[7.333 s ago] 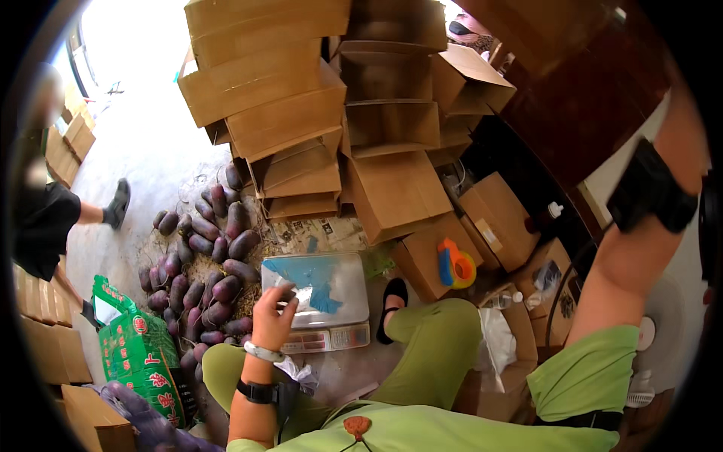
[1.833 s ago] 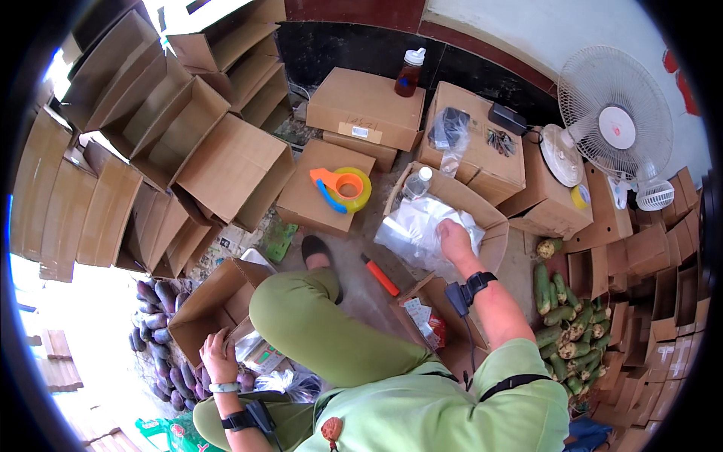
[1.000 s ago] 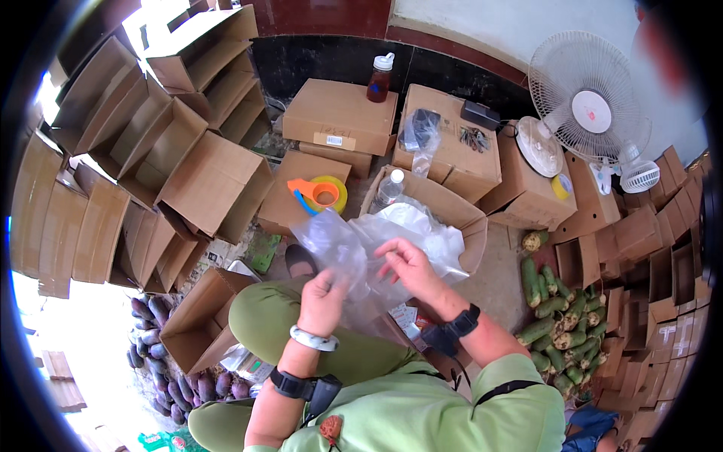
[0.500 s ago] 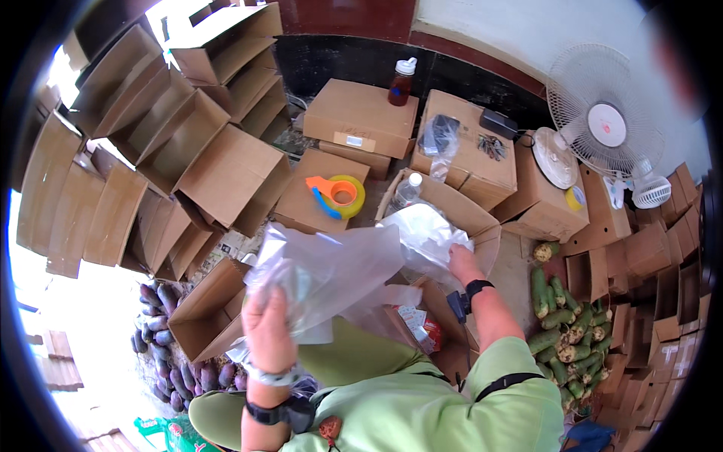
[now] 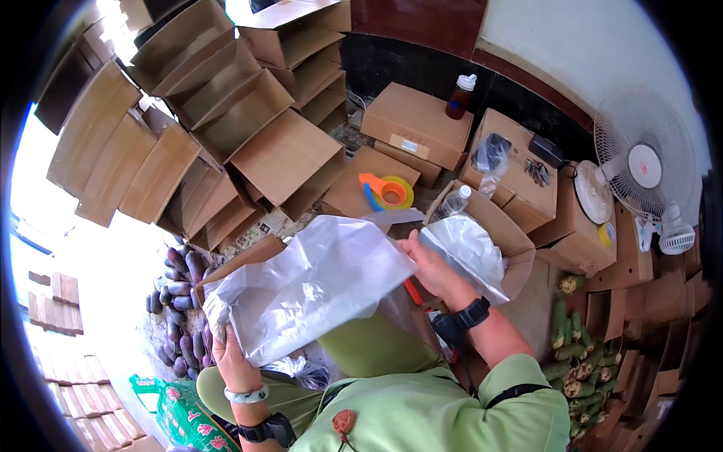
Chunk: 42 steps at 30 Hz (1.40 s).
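— Two hands are seen on one clear plastic bag [image 5: 316, 290], stretched above the lap; how is it held?

— Its lower end is gripped by the left hand [image 5: 232, 360], fingers closed around the bunched film. Its upper corner is pinched by the right hand [image 5: 427, 265], just beside an open cardboard box [image 5: 503, 230] lined with more plastic – purple sweet potatoes [image 5: 181, 301] are heaped at left, well apart from a white fan [image 5: 644, 169]

White wall [image 5: 572, 45], sunlit floor [image 5: 90, 286]
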Each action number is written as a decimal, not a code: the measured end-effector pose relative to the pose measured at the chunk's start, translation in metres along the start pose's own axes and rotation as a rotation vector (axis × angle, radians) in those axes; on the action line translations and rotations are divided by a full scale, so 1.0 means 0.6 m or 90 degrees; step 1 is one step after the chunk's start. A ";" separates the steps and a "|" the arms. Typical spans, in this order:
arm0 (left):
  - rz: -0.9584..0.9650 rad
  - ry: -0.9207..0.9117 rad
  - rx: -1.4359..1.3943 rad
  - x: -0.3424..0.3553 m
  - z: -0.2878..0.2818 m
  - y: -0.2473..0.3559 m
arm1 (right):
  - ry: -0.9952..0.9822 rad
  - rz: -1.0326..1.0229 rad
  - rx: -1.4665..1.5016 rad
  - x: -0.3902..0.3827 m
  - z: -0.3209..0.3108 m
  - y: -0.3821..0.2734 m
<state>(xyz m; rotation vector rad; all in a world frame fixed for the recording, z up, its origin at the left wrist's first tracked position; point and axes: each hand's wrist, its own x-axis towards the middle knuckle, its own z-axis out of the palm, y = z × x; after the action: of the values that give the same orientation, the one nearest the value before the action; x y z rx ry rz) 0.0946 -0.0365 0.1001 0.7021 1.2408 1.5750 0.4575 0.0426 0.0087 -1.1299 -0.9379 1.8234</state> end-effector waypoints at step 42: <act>0.182 0.374 0.358 -0.171 -0.437 0.015 | -0.385 0.292 -0.132 0.025 0.376 0.060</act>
<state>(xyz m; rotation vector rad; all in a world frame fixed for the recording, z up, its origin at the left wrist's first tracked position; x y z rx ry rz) -0.0998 -0.2307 0.0394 0.8188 2.1473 1.7409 0.2361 -0.0005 0.0467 -0.9801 -1.3089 2.5751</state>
